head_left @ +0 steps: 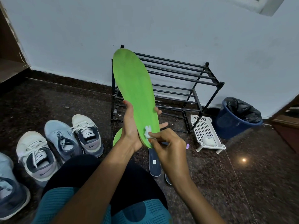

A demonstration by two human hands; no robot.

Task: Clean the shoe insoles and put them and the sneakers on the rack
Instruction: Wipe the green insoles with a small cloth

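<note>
My left hand [131,125] grips a long green insole [134,88] by its heel end and holds it upright in front of the black shoe rack [178,75]. My right hand [168,143] pinches a small white cotton wad [148,131] against the insole's lower part. A second green insole [117,138] lies on the floor, mostly hidden behind my left wrist. A dark blue insole [154,164] lies on the floor under my right hand, with the tip of another dark insole [168,179] beside it. Several sneakers [87,135] stand on the floor at the left.
A white perforated plastic tray [204,126] holding white cotton sits by the rack's right leg. A blue bin [234,120] with a black liner stands further right. A small purple item [187,145] lies near the tray. The white wall runs behind the rack.
</note>
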